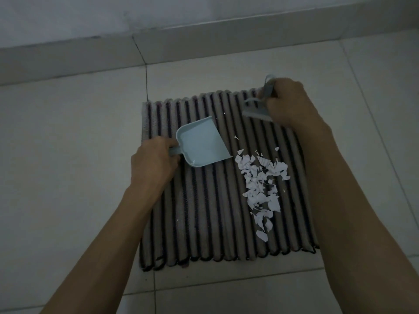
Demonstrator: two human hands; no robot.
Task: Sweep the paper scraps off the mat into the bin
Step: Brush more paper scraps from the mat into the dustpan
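Note:
A ribbed grey mat [204,211] with dark stripes lies on the tiled floor. White paper scraps [263,186] are heaped on its right half, in a band running from the middle toward the near edge. My left hand [154,164] grips the handle of a pale blue dustpan [201,142], which rests on the mat with its open lip facing the scraps, a short gap away. My right hand [288,103] holds a small pale blue hand brush [258,107] at the mat's far right corner, beyond the scraps. No bin is in view.
Light floor tiles [68,155] surround the mat on all sides. A low skirting ledge [90,57] and the wall run along the far side, just past the mat's far edge.

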